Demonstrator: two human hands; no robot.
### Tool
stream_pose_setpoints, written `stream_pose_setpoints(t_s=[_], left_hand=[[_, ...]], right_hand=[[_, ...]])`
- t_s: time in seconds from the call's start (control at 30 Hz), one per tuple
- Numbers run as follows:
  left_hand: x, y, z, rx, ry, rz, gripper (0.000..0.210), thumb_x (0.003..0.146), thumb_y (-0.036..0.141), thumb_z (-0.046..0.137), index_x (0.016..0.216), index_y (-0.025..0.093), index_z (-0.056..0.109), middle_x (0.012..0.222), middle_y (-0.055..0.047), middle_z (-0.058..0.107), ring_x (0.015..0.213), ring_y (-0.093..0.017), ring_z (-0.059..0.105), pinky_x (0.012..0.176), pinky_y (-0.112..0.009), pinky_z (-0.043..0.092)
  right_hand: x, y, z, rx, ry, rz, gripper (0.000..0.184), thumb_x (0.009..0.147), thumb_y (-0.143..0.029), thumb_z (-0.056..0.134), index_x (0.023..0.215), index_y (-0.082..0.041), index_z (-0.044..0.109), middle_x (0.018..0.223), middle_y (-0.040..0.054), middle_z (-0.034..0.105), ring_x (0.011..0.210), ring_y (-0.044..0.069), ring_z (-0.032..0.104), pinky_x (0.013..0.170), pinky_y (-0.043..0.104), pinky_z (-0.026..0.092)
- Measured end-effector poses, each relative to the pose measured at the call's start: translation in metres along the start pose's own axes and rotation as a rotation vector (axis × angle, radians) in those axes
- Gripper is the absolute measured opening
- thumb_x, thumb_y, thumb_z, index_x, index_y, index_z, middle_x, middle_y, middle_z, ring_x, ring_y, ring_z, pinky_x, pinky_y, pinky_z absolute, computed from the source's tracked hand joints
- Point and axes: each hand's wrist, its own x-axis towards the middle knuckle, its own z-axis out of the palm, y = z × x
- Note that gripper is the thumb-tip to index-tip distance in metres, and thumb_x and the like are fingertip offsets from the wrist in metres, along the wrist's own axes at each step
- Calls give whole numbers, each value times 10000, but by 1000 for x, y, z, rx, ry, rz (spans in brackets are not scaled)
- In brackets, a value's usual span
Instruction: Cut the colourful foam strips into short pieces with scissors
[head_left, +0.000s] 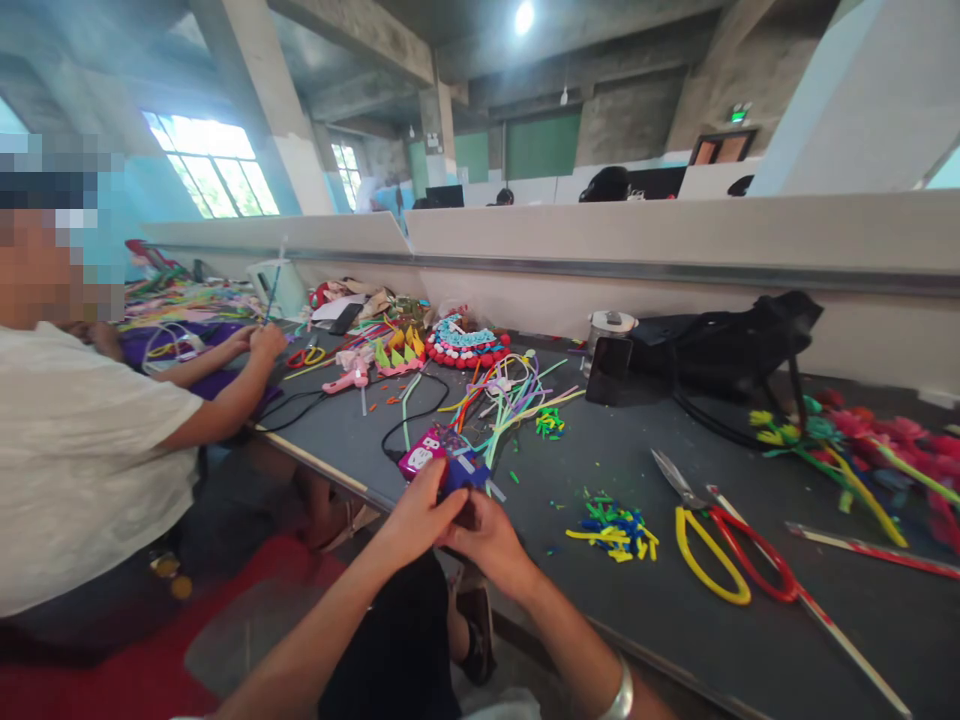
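Near the table's front edge my left hand [418, 515] and my right hand [491, 540] meet, fingers closed together. At their fingertips is a dark blue piece [463, 472]; its kind is unclear, and my fingers partly cover it. Just beyond lies a magenta box [422, 453] with a white print and a black cord. Short blue, green and yellow cut bits [615, 527] form a pile right of my hands. Scissors [709, 535] with one yellow and one red handle lie open farther right.
Long colored strips [510, 400] spread behind my hands, beside a pink glue gun [349, 377]. A phone [609, 370] leans near a black bag [712, 345]. Artificial flowers [885, 440] lie at right. At left, another person [90, 450] works with both hands on a thin stick.
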Motion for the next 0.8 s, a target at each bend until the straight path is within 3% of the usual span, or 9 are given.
stream_pose_setpoints(t_s=[0.07, 0.13, 0.23, 0.33, 0.5, 0.67, 0.8], left_hand=[[12, -10, -13, 125, 111, -11, 118, 791, 310, 495, 818, 197, 480, 811, -43, 524, 751, -189, 500, 693, -318, 417], [29, -22, -26, 241, 149, -33, 162, 801, 342, 486, 832, 184, 493, 845, -64, 529, 777, -200, 520, 704, -324, 421], [54, -37, -35, 407, 62, -76, 206, 800, 361, 478, 843, 168, 534, 881, -84, 539, 784, -208, 546, 722, -330, 426], [70, -50, -30, 518, -90, -84, 247, 792, 360, 476, 875, 151, 577, 935, -107, 560, 821, -215, 568, 755, -323, 428], [71, -60, -17, 629, -135, -105, 400, 825, 469, 420, 954, 138, 604, 1003, -143, 581, 993, -279, 542, 858, -367, 401], [64, -65, -20, 556, -147, -131, 473, 829, 506, 422, 1085, 135, 567, 1073, -145, 591, 1031, -281, 535, 872, -359, 399], [57, -56, -26, 587, -37, -117, 534, 812, 514, 463, 1184, 134, 518, 1108, -148, 578, 1032, -297, 530, 873, -386, 403]], right_hand=[[-1, 2, 6, -2, 48, 36, 461, 600, -264, 747, 1044, -202, 639, 959, 30, 666, 866, 181, 612, 673, 277, 531], [-4, 6, 9, -68, 158, 60, 512, 598, -273, 739, 1090, -194, 619, 914, 33, 653, 796, 167, 608, 570, 251, 531], [-12, 11, 9, -98, 170, 176, 540, 634, -302, 701, 1142, -175, 573, 832, 24, 632, 703, 158, 600, 449, 233, 508], [-23, 11, 4, -121, 138, 235, 431, 666, -300, 661, 1069, -162, 597, 749, -5, 601, 629, 129, 581, 423, 206, 485], [-42, 3, -9, -220, 106, 247, 339, 697, -298, 621, 1010, -169, 623, 725, -9, 607, 607, 114, 570, 443, 193, 467], [-66, -21, -28, -345, 109, 290, 342, 729, -348, 604, 1027, -180, 621, 767, 8, 625, 657, 136, 589, 497, 224, 483], [-82, -60, -58, -517, 176, 228, 351, 781, -411, 561, 1059, -206, 621, 841, 27, 653, 720, 150, 603, 562, 243, 498]])
